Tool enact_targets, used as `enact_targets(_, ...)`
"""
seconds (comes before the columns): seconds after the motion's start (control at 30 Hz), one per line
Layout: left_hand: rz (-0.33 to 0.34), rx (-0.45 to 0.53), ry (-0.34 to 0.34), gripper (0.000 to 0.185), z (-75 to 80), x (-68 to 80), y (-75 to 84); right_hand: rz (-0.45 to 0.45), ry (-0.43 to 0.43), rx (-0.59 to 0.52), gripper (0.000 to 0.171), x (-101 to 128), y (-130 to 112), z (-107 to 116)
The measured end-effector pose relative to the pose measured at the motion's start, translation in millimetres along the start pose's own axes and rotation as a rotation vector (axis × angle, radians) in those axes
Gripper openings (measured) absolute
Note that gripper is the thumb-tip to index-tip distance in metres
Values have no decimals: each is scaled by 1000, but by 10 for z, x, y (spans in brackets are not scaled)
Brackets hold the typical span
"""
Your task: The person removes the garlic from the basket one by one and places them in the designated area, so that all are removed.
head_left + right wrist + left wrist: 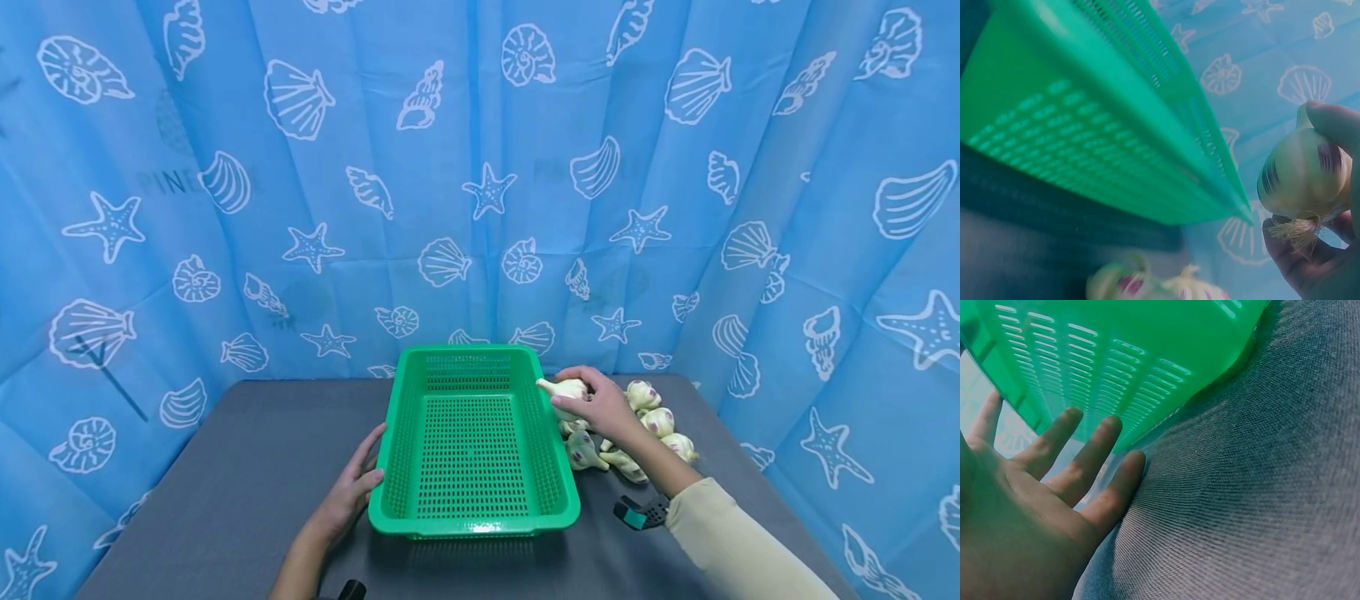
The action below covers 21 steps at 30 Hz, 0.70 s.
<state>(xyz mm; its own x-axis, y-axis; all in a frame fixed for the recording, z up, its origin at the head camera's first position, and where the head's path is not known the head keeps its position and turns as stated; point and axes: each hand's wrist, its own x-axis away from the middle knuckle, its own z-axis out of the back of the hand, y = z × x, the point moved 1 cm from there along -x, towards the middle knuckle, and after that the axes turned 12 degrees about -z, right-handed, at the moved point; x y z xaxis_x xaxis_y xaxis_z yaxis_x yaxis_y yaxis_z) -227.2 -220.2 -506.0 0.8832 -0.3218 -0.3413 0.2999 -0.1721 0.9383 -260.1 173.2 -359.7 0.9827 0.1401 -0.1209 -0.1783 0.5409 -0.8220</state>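
Note:
A green plastic basket (472,527) with slotted walls stands on the grey table, with no contents showing inside. My left hand (347,498) is at its left side, fingers spread straight along the outer wall, as the left wrist view (1054,487) also shows. My right hand (603,407) pinches a garlic bulb (567,389) between thumb and fingers, raised beside the basket's right rim. In the right wrist view the held garlic bulb (1304,172) shows purple streaks and a tuft of roots. More garlic bulbs (658,422) lie in a pile below and around that hand.
The grey table (277,450) reaches back to a blue curtain (480,208) printed with white shells and starfish. A dark strap with a teal part (637,512) shows by the right forearm. A small black object (352,590) is at the bottom edge near the left forearm.

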Motion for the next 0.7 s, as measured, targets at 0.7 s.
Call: enact_targets(0.7, -29, -4, -32, 66, 26, 13, -20, 90, 235, 137, 47, 140, 796, -35)
